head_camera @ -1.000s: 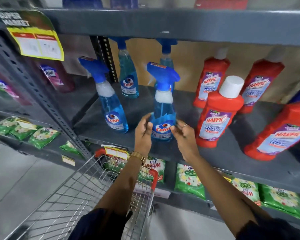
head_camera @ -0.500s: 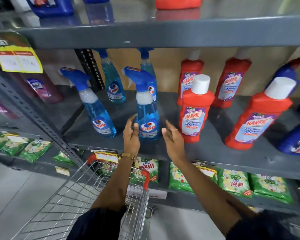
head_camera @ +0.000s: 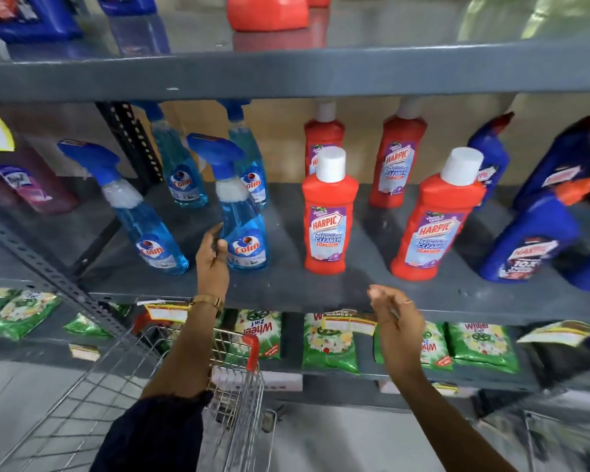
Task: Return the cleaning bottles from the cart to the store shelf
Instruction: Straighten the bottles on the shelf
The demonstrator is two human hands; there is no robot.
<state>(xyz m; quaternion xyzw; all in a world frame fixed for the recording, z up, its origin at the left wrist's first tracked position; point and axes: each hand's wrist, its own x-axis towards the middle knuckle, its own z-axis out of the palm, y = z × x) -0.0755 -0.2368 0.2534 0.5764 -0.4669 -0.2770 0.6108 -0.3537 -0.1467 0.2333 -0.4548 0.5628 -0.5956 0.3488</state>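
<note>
Shelf (head_camera: 286, 284) edges blur; left hand (head_camera: 213, 264) overlaps spray bottle (head_camera: 242, 229).

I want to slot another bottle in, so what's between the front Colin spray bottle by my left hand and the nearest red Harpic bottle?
Nothing: the head view shows only bare grey shelf between the Colin spray bottle and the Harpic bottle.

We see bare shelf (head_camera: 286, 233) between the front Colin spray bottle (head_camera: 244, 229) and the front Harpic bathroom cleaner (head_camera: 327, 219) (a hand-sized lane); the upper shelf (head_camera: 286, 76) caps it.
</note>
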